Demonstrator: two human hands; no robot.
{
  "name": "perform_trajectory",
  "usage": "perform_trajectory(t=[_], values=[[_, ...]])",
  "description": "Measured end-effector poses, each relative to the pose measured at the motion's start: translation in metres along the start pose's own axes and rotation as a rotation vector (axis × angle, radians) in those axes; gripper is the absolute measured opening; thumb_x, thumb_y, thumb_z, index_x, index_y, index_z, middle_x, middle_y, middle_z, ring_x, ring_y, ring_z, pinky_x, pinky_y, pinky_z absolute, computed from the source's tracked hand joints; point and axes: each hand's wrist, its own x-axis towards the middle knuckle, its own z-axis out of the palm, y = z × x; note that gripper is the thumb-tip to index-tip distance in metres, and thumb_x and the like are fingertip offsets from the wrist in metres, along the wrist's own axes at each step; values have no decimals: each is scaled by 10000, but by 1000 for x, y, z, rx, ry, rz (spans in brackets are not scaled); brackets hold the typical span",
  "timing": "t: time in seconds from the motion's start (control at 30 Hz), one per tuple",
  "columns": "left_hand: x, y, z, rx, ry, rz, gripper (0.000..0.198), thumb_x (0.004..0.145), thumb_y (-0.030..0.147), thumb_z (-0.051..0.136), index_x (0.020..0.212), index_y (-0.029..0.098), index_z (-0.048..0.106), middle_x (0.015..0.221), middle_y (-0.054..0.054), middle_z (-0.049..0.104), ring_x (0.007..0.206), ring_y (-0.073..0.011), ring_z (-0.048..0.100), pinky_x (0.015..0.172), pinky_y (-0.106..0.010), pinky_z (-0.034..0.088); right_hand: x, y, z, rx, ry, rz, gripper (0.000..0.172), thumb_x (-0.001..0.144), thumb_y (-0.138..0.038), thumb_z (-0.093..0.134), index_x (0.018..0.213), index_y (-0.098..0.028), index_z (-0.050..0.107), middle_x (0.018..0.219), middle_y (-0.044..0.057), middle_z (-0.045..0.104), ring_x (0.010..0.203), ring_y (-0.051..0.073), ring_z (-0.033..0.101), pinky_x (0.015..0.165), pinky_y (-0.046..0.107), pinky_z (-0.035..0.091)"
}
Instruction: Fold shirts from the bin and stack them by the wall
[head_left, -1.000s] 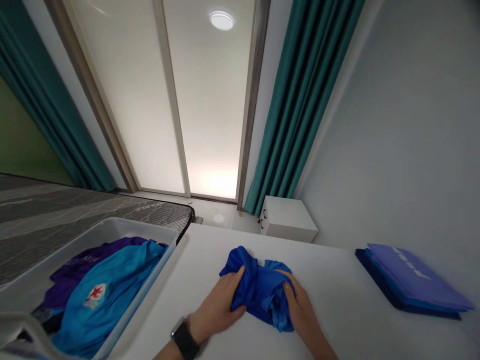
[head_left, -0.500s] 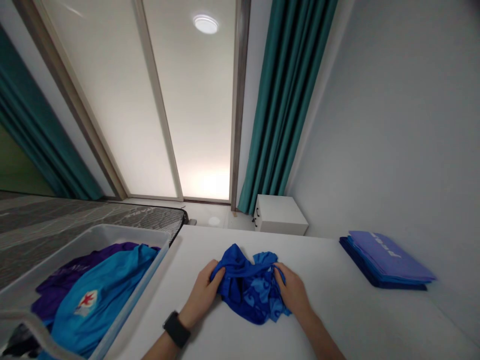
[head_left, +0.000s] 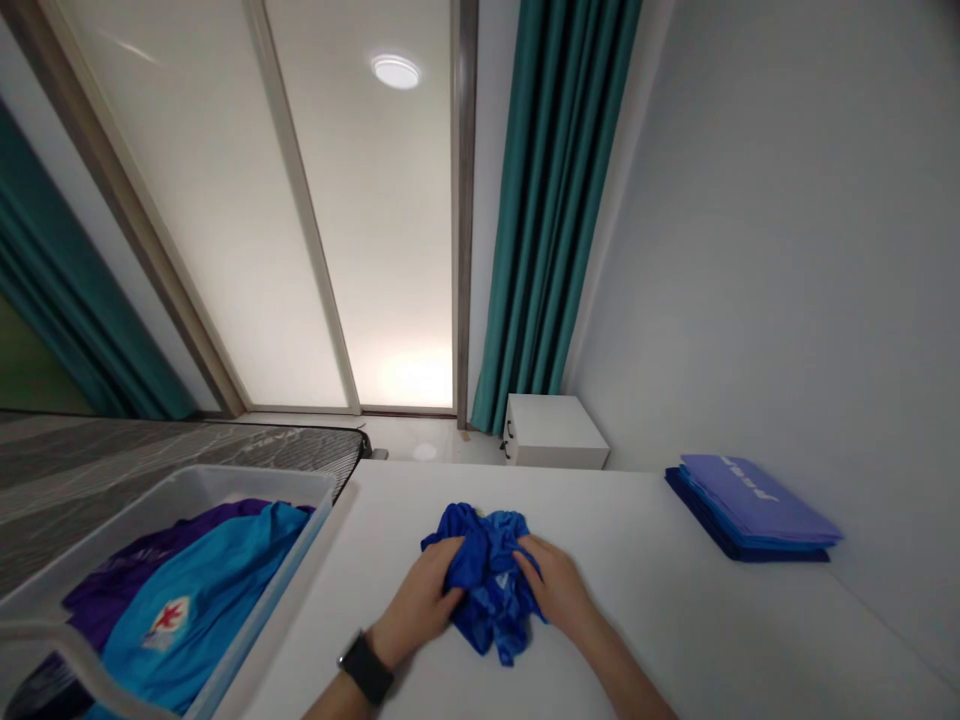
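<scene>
Currently I see the blue shirt bunched on the white surface, squarely between both grips: left hand clutches its left side, right hand its right, equally near.

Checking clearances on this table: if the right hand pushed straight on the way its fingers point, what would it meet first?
The bunched blue garment that the right hand grips; past it, probably the left hand, though depth is unclear.
</scene>
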Motion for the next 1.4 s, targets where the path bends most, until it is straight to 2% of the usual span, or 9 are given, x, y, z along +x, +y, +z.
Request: perform_trajectory(t=[0.2,0.27,0.47,0.63,0.8,0.93,1.07,1.23,1.4], values=[[9,6,-20,-413,337,-227,176,787,250,488,838,169,635,830,-48,692,830,-233,632,779,-337,503,2,22,-14,300,226,167,501,961,-552,311,867,-193,647,856,63,694,801,206,628,761,282,477],[10,6,-21,-432,352,-266,140,778,270,521,803,174,620,795,-36,684,794,-223,625,751,-322,496,2,26,-15,319,249,184,520,950,-584,319,827,-193,640,811,56,683,769,204,616,733,278,472],[8,13,-15,-409,200,-272,220,830,331,564,995,193,611,865,-25,695,817,-211,633,770,-312,489,3,34,-10,269,246,154,479,967,-535,304,873,-204,637,790,40,682,748,196,618,719,275,469],[6,4,-18,-472,215,-297,315,872,446,506,886,189,690,922,-49,718,962,-256,624,972,-390,438,1,34,-9,88,224,84,369,990,-392,308,961,-219,632,872,43,689,807,196,635,761,294,477],[-2,-12,-5,-780,131,-359,406,833,514,569,947,162,736,1018,-94,735,1080,-293,617,1085,-421,356,-4,13,-17,-254,433,-93,334,949,-201,340,1143,-179,611,1047,113,633,976,231,579,874,384,454],[-1,1,0,-1161,217,-460,489,854,512,554,1205,184,646,968,-77,739,961,-256,678,955,-401,483,-14,-18,-12,-325,393,-213,341,942,-244,406,1236,-188,571,1114,117,607,1037,234,542,937,407,416],[8,17,-16,-1309,465,-441,503,872,435,523,1328,225,544,701,8,690,626,-177,670,711,-327,562,-21,-22,-2,-372,225,-117,630,824,-336,601,1419,-236,419,1341,120,530,1223,290,460,1046,472,321],[13,4,-34,-1144,674,-442,449,893,371,414,1289,196,532,881,-34,696,771,-192,683,735,-330,561,-15,13,-16,-108,176,84,325,832,-238,474,1110,-209,640,1055,73,699,1007,234,612,942,376,411],[10,-14,-27,-399,675,-311,624,901,399,484,1461,254,252,1313,-90,510,1186,-215,546,994,-367,457,-9,42,-25,184,357,217,316,852,-366,414,1004,-192,630,979,72,699,921,231,640,852,359,477]])
